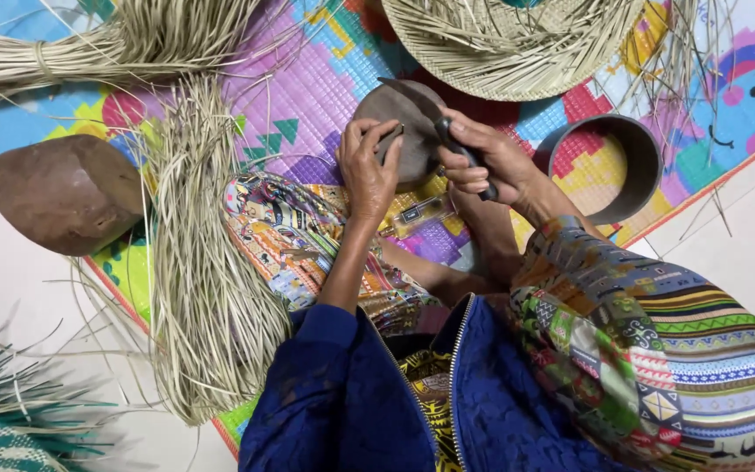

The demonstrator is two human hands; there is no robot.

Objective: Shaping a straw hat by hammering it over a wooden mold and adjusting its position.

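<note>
No packages, labels, signs or screens show, as far as the view tells.

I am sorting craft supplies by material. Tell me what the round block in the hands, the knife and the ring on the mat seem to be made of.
Round block: looks like dark wood, matte and worn smooth.
Knife: dull grey blade, likely metal; dark handle in the right hand, material unclear.
Ring: a thin brown band bent into a hoop, possibly wood or bark.
The left hand steadies the block.

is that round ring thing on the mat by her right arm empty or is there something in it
Empty. The round grey ring lies flat on the colourful mat, and the mat's pattern shows right through its open middle; nothing sits inside it.
</note>
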